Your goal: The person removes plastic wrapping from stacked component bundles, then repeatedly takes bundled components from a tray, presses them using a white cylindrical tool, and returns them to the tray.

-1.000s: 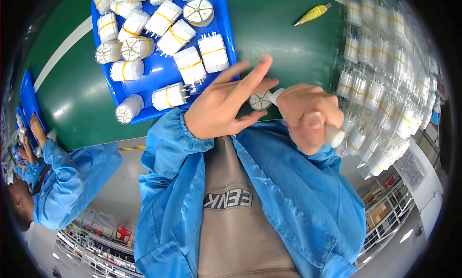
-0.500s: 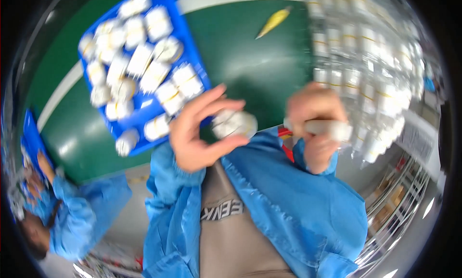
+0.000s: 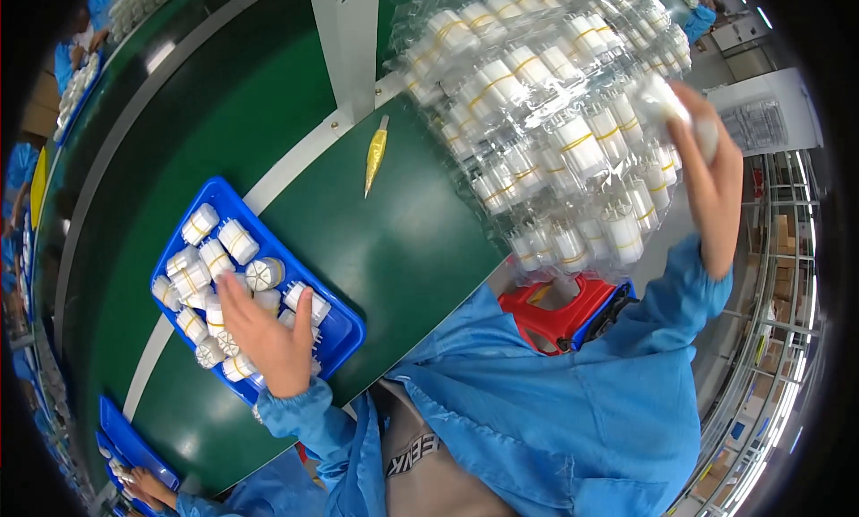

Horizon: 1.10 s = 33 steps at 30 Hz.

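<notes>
Blue tray (image 3: 344,325) on the green belt (image 3: 394,240) remains roughly half full of white banded rolls (image 3: 237,241); the left hand (image 3: 264,338) lies spread open on them, grasping none. Right of the tray, the right hand (image 3: 707,173) closes around one roll at the clear stacked packs (image 3: 546,114). Factory shelving stands beyond.

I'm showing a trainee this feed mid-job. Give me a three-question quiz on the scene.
1. True or false: the left hand rests in the blue tray.
2. The right hand holds a white part against: A) the yellow tube, B) the clear trays, C) the red stool?
3. Fill in: the yellow tube lies on the ___ belt.

Key: 1 true; 2 B; 3 green.
</notes>
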Motion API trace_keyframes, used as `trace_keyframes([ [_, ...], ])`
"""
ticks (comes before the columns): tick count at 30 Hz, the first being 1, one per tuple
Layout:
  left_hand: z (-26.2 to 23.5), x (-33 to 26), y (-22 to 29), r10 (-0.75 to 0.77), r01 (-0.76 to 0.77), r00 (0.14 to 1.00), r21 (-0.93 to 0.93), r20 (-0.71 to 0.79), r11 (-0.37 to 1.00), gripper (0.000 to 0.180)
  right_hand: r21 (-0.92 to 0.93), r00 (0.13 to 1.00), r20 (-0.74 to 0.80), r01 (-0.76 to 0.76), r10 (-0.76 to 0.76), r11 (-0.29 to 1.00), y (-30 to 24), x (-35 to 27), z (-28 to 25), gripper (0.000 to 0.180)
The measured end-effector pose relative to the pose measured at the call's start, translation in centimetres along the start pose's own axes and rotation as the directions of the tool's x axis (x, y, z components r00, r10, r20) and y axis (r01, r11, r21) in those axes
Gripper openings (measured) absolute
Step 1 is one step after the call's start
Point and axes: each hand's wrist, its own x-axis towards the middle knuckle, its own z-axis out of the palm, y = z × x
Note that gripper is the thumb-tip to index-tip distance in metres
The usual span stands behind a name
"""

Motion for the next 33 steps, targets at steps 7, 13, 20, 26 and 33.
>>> trace_keyframes([
  [7, -0.5, 0.8, 0.2, 0.046, -0.046, 0.999, 0.034, 0.007, 0.998, 0.047, -0.511, 0.951, 0.219, 0.301, -0.217, 0.805, 5.7, 8.8, 7.0, 0.05],
  [13, -1.1, 1.1, 2.9, -0.061, 0.002, 0.993, -0.519, -0.096, 0.855, 0.053, -0.117, 0.984, -0.114, 0.126, -0.14, 0.985, -3.2, 0.2, 2.4, 0.036],
  [20, 1.1, -0.4, 7.1, 0.205, -0.119, 0.974, -0.54, 0.1, 0.833, 0.064, 0.966, 0.818, -0.178, 0.251, -0.546, 0.061, -5.3, -8.1, 11.7, 0.03],
  [26, 4.4, -1.7, 5.9, 0.297, -0.109, 0.926, -0.589, 0.232, 0.801, 0.061, 0.966, 0.983, 0.134, -0.157, -0.123, -0.206, -5.8, -11.3, 20.7, 0.019],
  [33, 4.6, -1.9, 5.7, 0.313, -0.105, 0.913, -0.589, 0.263, 0.801, 0.065, 0.988, 0.967, 0.153, -0.155, -0.206, 0.004, -5.6, -12.2, 24.0, 0.03],
])
